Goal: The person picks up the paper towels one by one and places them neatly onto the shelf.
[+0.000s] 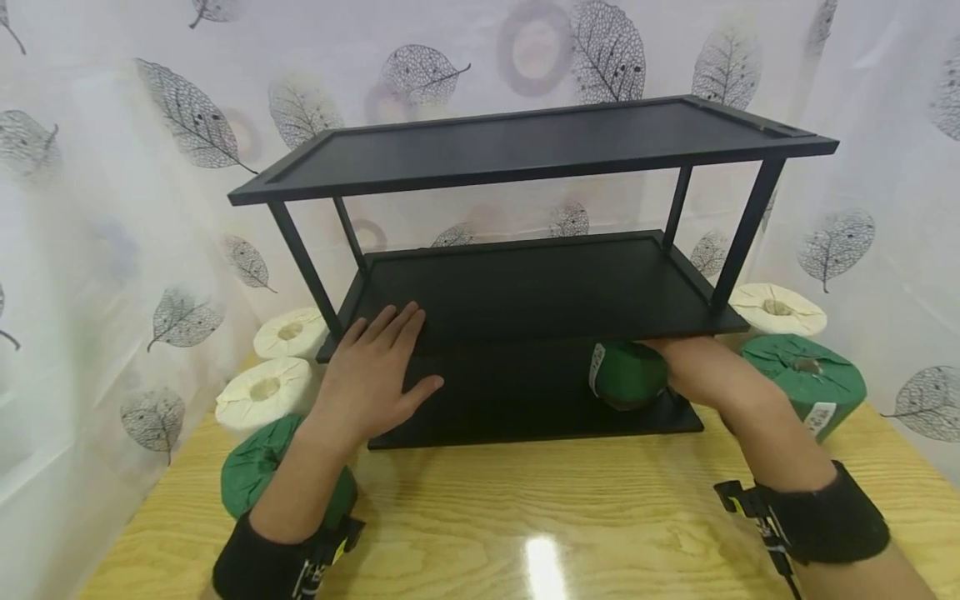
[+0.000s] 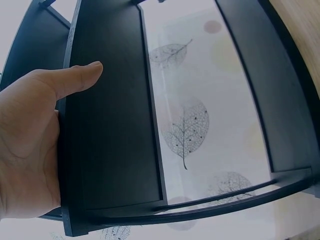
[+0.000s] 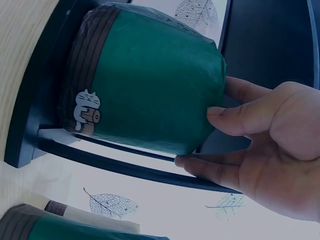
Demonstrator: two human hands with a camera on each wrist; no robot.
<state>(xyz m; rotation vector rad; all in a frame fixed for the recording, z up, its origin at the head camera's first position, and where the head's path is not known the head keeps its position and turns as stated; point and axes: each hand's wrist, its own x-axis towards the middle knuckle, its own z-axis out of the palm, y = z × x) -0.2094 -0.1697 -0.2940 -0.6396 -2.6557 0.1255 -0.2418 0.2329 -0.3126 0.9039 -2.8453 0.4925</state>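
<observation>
A black three-tier rack [image 1: 525, 287] stands on the wooden table. My left hand [image 1: 378, 367] rests on the left front of its middle shelf, fingers straight and thumb spread to the side; the left wrist view shows that hand [image 2: 35, 145] against the rack's dark board. On the bottom shelf, at the right, is a toilet roll in green wrapping [image 3: 155, 80] with a brown striped band and a white cat picture. My right hand [image 3: 265, 135] grips its end between thumb and fingers. In the head view, the middle shelf hides most of that hand.
Left of the rack stand two cream-wrapped rolls [image 1: 264, 392] and a green one [image 1: 258, 467], the latter partly behind my left forearm. At the right are another cream roll [image 1: 778, 308] and a green roll [image 1: 806, 379]. A leaf-patterned curtain [image 1: 480, 67] hangs behind.
</observation>
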